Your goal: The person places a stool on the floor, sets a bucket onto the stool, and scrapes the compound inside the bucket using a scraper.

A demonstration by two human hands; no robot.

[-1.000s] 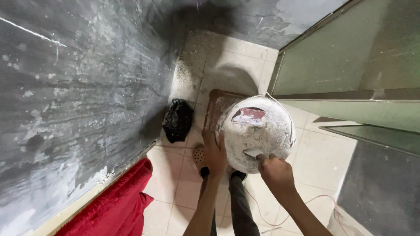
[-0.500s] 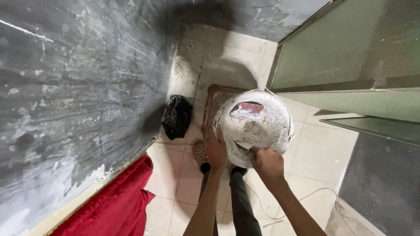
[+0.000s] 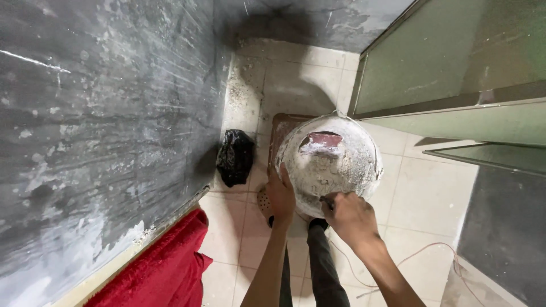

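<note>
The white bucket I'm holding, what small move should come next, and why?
Probably pull the right hand back across the caked inside of the white bucket: it grips something small at the near rim, residue coats the bottom, and the left hand steadies the side.

Right hand moves up from below the white plaster-caked bucket to its near rim, now touching it, fingers curled on a small dark tool, hard to tell which. Bucket shifts slightly left, nearer the left hand. Left hand's grip on the bucket's left side looks a bit higher.
</note>
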